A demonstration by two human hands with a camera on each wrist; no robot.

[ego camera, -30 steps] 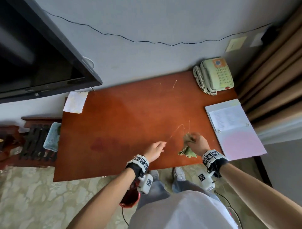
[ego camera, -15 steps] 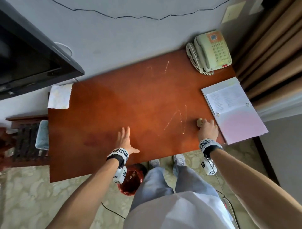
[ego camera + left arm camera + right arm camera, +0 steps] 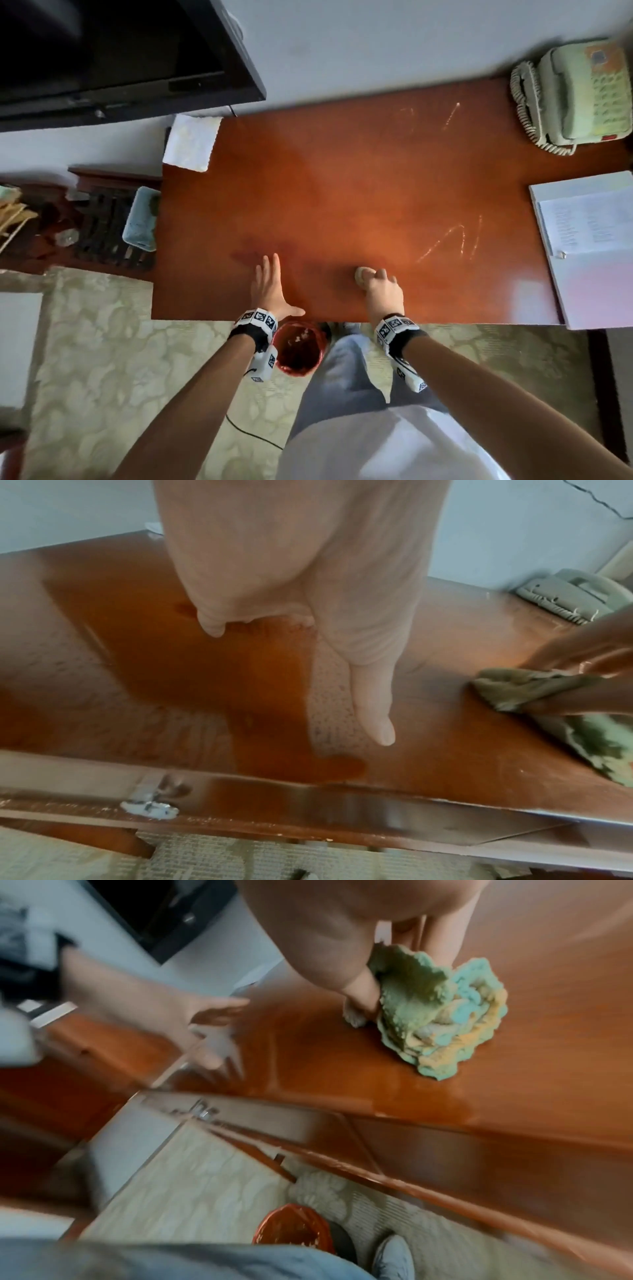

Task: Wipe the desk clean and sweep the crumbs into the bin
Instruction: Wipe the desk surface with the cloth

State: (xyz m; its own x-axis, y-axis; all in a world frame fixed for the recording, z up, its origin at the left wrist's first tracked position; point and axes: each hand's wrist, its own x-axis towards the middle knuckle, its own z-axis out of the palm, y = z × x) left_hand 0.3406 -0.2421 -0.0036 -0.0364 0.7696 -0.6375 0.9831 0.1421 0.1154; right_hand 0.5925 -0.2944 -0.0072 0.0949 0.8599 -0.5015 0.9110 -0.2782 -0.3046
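Observation:
My right hand [image 3: 380,287] grips a bunched green, blue and yellow cloth [image 3: 441,1015] and presses it on the red-brown desk [image 3: 342,192] near its front edge. In the head view only a small tan end of the cloth [image 3: 360,274] shows past my knuckles. My left hand [image 3: 269,284] lies flat on the desk with straight fingers, a hand's width left of the cloth [image 3: 534,691]. A red bin [image 3: 299,349] holding pale scraps stands on the floor under the front edge, between my two wrists. Pale streaks [image 3: 452,240] mark the desk right of the cloth.
A cream telephone [image 3: 579,96] sits at the back right corner. An open white binder [image 3: 589,246] lies along the right edge, and a white napkin [image 3: 191,142] on the back left corner. A black TV [image 3: 113,54] hangs above left. More streaks [image 3: 448,118] lie near the back.
My right hand has slid the cloth leftward along the front edge, away from the binder and past the streaks. The left hand went from raised to flat on the desk.

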